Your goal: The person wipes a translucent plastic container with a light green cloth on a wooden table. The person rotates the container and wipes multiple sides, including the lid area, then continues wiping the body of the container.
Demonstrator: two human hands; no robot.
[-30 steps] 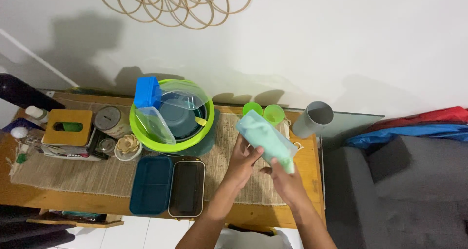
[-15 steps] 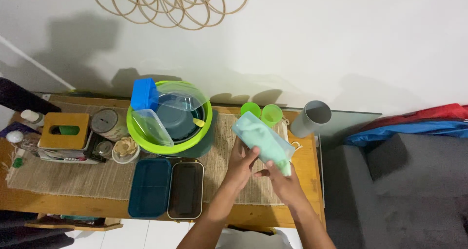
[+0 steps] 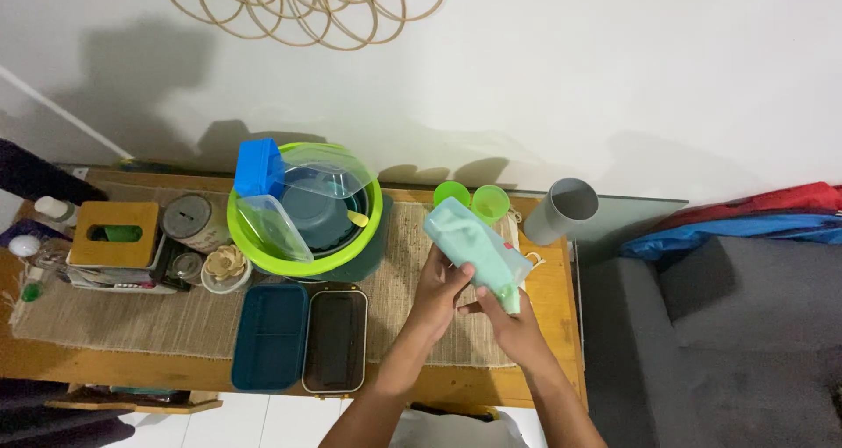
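Both hands hold one thing above the right half of the bench [image 3: 114,356]: a pale green box [image 3: 474,251] with a clear lid, long and tilted, its far end raised toward the wall and its near end down toward the person. Left hand [image 3: 441,292] is closed round the box's lower left edge, thumb on top; right hand [image 3: 513,323] is cupped under the near end, fingers curled about the corner. Box sits clear of the woven mat [image 3: 132,316] — nothing supports it but the two grips. Risks, as judged from this pose: the box is held by its lower part only, so most of its length overhangs the grip; a loosened thumb could let the high end swing down. Directly behind that high end stand two small green cups [image 3: 474,199], light and close together — a swing or a push forward would likely knock them over. The grey tube [image 3: 563,210] at the bench's right end already leans, near the edge; a nudge could roll it off. If the clear lid is not latched (cannot tell from here), the tilt could slide it off. Big green bowl [image 3: 303,264] stacked with containers, and two flat trays [image 3: 303,336] to the left, lie apart from the hands.
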